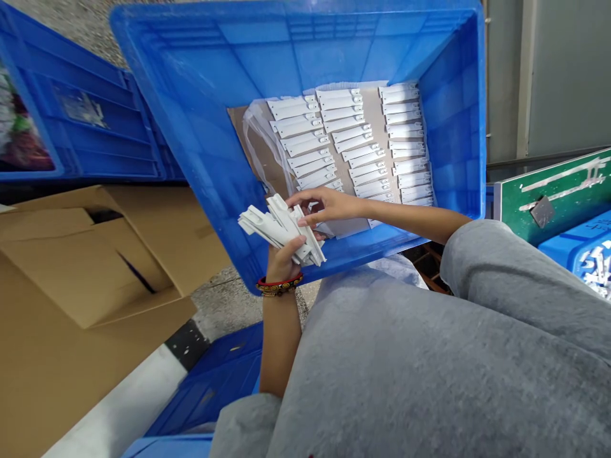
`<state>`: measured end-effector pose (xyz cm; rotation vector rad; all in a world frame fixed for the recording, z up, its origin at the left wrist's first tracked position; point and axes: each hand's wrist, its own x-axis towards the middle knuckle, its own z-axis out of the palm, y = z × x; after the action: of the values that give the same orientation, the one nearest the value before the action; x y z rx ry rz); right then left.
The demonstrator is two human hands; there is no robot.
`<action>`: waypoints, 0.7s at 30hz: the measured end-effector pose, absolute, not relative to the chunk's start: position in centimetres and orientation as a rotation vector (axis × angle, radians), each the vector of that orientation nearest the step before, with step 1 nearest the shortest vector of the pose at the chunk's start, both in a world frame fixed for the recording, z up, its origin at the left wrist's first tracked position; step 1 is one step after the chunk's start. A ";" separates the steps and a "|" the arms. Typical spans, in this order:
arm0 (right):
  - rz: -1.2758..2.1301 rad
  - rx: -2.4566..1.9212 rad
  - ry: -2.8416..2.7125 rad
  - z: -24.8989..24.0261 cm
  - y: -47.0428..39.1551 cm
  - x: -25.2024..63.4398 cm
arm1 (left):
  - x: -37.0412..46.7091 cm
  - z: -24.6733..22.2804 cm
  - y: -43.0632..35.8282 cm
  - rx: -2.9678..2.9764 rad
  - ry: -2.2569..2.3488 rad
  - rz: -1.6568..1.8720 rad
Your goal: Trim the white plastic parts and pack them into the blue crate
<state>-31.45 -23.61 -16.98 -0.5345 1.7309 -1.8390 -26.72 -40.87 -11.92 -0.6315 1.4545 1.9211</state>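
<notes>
My left hand (285,261), with a bracelet at the wrist, is closed around a bundle of white plastic parts (267,226) near the front wall of a large blue crate (258,63). Over the right end of that bundle, my right hand (324,207) curls its fingers and thumb against one of the parts. Whether it grips a single part or several, I cannot tell. Inside the crate, similar long white parts (300,143) lie side by side in three columns on a brown cardboard sheet (377,127). Clear plastic film (260,137) shows along the sheet's left side.
Left of the crate stand an open cardboard box (157,235) and another blue crate (100,127). To the right are a green board (568,191) and a blue bin (558,248) holding loose white pieces. More blue crates (214,369) sit at the lower left.
</notes>
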 end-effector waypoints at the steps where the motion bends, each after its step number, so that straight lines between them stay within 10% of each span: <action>1: -1.874 -0.501 1.683 -17.2 -23.5 -31.5 | -26.7 -11.9 -40.8 -0.629 1.444 1.935; 21: -1.753 0.252 1.491 -13.6 -21.4 -31.4 | -27.0 -12.3 -40.3 -0.536 2.055 1.560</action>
<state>-31.41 -21.39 -13.56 0.2518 1.4914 -1.7532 -27.04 -40.26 -12.33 -0.5357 2.0547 1.5599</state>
